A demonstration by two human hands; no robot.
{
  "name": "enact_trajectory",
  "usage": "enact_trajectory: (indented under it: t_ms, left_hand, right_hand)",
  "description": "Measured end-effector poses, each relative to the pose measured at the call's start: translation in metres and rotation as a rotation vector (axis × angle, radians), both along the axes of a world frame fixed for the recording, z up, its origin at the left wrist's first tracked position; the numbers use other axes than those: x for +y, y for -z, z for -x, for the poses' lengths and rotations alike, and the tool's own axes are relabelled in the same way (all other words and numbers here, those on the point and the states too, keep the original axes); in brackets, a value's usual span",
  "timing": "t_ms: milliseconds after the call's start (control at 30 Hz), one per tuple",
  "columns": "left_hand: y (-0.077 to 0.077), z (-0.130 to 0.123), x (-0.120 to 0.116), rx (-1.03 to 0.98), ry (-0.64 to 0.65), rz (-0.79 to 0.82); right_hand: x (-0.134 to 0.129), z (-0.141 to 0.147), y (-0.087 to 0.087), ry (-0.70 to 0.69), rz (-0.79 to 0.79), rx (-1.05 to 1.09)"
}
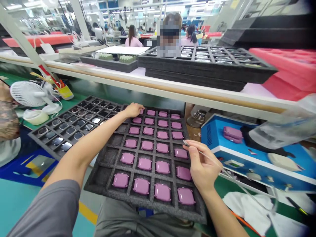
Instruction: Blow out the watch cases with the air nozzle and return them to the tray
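Observation:
A black foam tray (138, 201) tilts toward me, its compartments holding rows of purple watch cases (163, 167). Its left column shows bare foam in several compartments. My left hand (133, 110) reaches to the far left part of this tray, fingers bent down at a purple watch case (141, 111) in the back row; the fingertips are partly hidden. At the tray's right side, my right hand (203, 166) pinches a thin clear tube (214, 160) near its small tip, close above the right column. The tube trails off to the right.
Left of it lies another black tray (74, 123) of dark watch parts, near a white fan (31, 93) and a tape roll (36, 117). A blue machine (212, 131) with purple cases on top stands right. A shelf (158, 92) with stacked trays crosses ahead. A co-worker's arm (8, 112) shows left.

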State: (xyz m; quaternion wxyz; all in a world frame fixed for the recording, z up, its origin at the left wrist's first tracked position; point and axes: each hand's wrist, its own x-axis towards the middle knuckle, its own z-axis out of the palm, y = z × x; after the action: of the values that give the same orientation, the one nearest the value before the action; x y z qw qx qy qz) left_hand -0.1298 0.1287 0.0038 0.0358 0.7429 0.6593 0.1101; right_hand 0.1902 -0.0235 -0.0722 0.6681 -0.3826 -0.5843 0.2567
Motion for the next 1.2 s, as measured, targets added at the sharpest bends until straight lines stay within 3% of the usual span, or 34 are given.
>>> enact_trajectory:
  t_ms: [100, 233, 433, 533, 633, 667, 733, 833, 933, 1200]
  left_hand:
    - [0.004, 0.017, -0.009, 0.035, -0.053, -0.056]
    - [-0.002, 0.039, -0.023, 0.072, -0.116, -0.031]
    - [-0.015, 0.039, -0.028, -0.029, -0.117, -0.035]
    - [-0.021, 0.017, -0.04, -0.135, -0.114, -0.094]
    - [-0.017, -0.032, -0.066, -0.304, -0.037, -0.108]
    - [-0.014, -0.052, -0.076, -0.41, 0.02, -0.076]
    - [-0.006, -0.093, -0.098, -0.852, 0.131, 0.098]
    - [0.004, -0.136, -0.123, -1.189, 0.144, 0.329]
    - [0.01, -0.15, -0.131, -1.27, 0.097, 0.391]
    - [0.015, -0.148, -0.131, -1.35, 0.076, 0.386]
  right_hand:
    - [-0.002, 0.0, -0.001, 0.013, 0.014, -0.004]
    - [-0.004, 0.002, -0.005, 0.014, 0.066, 0.057]
    - [-0.002, 0.006, -0.007, -0.033, 0.069, 0.202]
    - [-0.001, 0.006, -0.005, -0.055, 0.046, 0.208]
    - [-0.001, 0.006, -0.003, -0.047, 0.014, 0.155]
    - [-0.001, 0.005, -0.003, -0.035, -0.004, 0.127]
    - [0.001, 0.004, -0.003, -0.007, -0.036, 0.07]
    - [0.005, 0.001, -0.004, -0.006, -0.054, 0.02]
    - [0.007, 0.0, -0.008, -0.018, -0.068, -0.002]
    - [0.005, -0.001, -0.012, -0.018, -0.066, -0.03]
